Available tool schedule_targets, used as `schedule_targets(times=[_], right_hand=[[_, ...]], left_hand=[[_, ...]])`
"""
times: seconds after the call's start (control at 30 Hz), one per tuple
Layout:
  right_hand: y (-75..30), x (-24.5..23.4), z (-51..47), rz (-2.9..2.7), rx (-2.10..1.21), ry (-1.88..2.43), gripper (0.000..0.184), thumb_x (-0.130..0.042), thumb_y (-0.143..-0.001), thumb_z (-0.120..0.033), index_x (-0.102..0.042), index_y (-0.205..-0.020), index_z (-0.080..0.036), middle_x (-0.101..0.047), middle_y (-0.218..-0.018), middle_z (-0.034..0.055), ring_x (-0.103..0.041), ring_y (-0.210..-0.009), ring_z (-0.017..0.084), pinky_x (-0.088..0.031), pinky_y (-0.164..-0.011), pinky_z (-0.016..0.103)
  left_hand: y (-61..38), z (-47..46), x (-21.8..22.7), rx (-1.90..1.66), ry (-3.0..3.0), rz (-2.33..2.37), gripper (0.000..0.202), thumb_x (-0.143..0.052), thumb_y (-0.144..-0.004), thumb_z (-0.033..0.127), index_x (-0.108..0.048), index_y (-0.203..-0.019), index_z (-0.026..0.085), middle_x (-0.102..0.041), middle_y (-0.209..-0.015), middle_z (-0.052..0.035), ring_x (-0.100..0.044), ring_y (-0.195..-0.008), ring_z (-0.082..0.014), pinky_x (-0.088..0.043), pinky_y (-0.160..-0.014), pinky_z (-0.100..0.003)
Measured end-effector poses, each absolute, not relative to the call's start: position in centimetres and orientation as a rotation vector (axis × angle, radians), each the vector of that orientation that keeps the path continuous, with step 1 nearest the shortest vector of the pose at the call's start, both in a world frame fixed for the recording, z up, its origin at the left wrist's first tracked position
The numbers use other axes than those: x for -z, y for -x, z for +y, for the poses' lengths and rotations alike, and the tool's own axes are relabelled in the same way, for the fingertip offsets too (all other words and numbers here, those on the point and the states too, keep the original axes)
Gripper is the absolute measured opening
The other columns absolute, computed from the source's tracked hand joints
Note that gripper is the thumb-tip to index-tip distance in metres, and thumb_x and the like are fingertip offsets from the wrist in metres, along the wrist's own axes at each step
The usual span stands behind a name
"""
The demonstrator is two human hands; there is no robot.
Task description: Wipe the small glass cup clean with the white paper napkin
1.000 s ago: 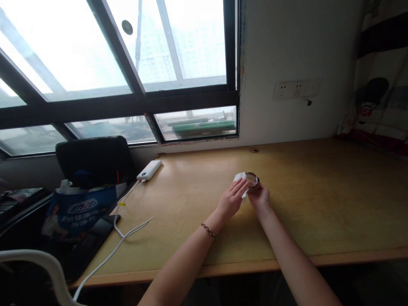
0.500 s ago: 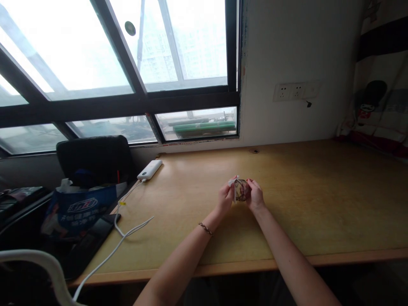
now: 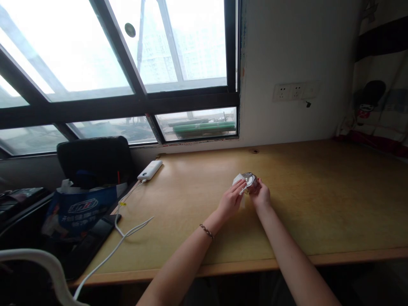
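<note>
Above the middle of the table, my right hand [image 3: 260, 193] is closed around the side of a small, clear, round glass cup [image 3: 251, 180]. One shiny round face of the cup is turned up and to the left. My left hand [image 3: 232, 197] presses a white tissue [image 3: 237, 179] against that face, its fingers close together over the tissue. Part of the tissue hangs down below the fingers. The far side of the cup is hidden by my right palm.
On the wooden table [image 3: 178, 238], a white power bank [image 3: 149, 170] lies at the left with a white cable [image 3: 123, 238] running over the front edge. A black chair [image 3: 95, 159] holding a blue bag [image 3: 84, 212] stands left. Wall sockets [image 3: 290, 92] are behind.
The cup has tilted, so its shiny round face now shows instead of the see-through side. Both hands moved slightly right, and my left hand with the tissue came over the cup's face.
</note>
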State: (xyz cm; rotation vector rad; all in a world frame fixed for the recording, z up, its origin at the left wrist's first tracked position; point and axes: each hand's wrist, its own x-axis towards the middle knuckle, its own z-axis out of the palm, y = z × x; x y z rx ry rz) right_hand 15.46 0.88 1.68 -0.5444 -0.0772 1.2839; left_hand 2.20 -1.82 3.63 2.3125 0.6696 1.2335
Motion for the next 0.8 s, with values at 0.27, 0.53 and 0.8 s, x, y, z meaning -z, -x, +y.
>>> schedule_targets(times=[0.27, 0.53, 0.8], right_hand=[[-15.8, -2.8, 0.3, -0.086, -1.273, 0.485, 0.017, -0.041, -0.076, -0.015, -0.056, -0.068, -0.017, -0.064, -0.062, -0.0017, -0.059, -0.059, 0.011, -0.048, -0.058, 0.025], [-16.2, -3.2, -0.1, -0.335, -1.254, 0.579, 0.016, -0.045, -0.073, -0.025, -0.047, -0.058, -0.018, -0.050, -0.049, -0.0036, -0.048, -0.046, 0.010, -0.041, -0.046, 0.024], [-15.2, -3.8, -0.4, -0.408, -1.075, 0.772, 0.008, -0.049, -0.068, -0.023, -0.044, -0.064, -0.020, -0.037, -0.043, -0.0090, -0.034, -0.035, 0.007, -0.029, -0.039, 0.020]], left_hand=[[-3.1, -0.6, -0.9, -1.338, -1.583, 0.881, 0.034, -0.041, -0.080, 0.040, -0.060, -0.095, 0.016, -0.063, -0.091, -0.0068, -0.055, -0.090, -0.0200, -0.043, -0.080, -0.034], [-4.3, -1.2, -1.2, -1.140, -0.732, 0.548, 0.032, -0.061, -0.067, 0.038, -0.059, -0.082, 0.011, -0.061, -0.080, -0.0064, -0.056, -0.068, -0.0127, -0.044, -0.067, -0.025], [-3.9, -1.0, -1.2, -1.137, -0.644, 0.584, 0.027, -0.061, -0.066, 0.035, -0.058, -0.079, 0.011, -0.061, -0.075, -0.0047, -0.056, -0.064, -0.0122, -0.045, -0.063, -0.025]])
